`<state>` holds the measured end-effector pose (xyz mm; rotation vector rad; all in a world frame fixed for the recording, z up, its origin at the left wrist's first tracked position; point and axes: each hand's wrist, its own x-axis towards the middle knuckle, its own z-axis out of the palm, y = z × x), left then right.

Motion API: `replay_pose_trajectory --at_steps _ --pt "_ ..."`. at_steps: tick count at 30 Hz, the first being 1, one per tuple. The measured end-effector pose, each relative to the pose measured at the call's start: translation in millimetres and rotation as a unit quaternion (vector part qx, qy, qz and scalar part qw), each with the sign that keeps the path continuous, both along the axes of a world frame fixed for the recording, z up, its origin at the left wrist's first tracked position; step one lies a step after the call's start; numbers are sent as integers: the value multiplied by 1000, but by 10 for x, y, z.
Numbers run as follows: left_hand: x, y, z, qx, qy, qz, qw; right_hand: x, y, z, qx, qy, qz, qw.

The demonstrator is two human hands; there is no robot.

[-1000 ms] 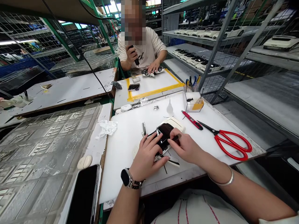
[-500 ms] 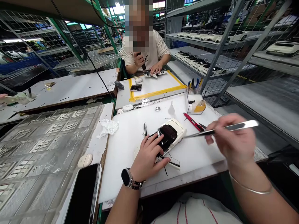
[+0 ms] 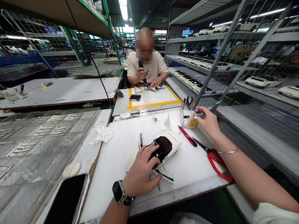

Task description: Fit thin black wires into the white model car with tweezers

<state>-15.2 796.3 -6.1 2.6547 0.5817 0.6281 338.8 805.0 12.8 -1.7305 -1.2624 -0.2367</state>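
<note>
A cream model car (image 3: 171, 138) with a dark roof lies tilted across the white work surface, its doors standing open on both sides. Over its roof and windshield my left hand (image 3: 141, 169) is laid, fingers curved on it and thumb beside the near door (image 3: 167, 177); it holds the car against the surface. My right hand (image 3: 207, 121) is closed on metal tweezers (image 3: 199, 115) at the right edge of a clear box (image 3: 182, 120) with tools in it. What its fingertips touch inside the box is hard to make out.
Right of the car lie a red utility knife (image 3: 187, 136) and red-handled scissors (image 3: 216, 160). Crumpled tissue (image 3: 102, 134), a phone (image 3: 66, 199) and a plastic parts tray (image 3: 51, 149) are on the left. Across from me a person (image 3: 149, 70) works; shelves (image 3: 254, 93) hold model cars.
My right hand has moved forward from beside the car's rear to the clear box, turning the tweezers. The scissors have come into view. My left hand stays on the car.
</note>
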Motion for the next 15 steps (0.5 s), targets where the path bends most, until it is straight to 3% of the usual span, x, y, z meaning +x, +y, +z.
replay_pose_trajectory --at_steps 10,15 --pt "3 -23 27 -17 -10 -13 1000 139 94 -146 17 -79 -73 994" --pt "-10 -28 57 -17 -40 -22 999 79 -144 48 75 -133 -161 975"
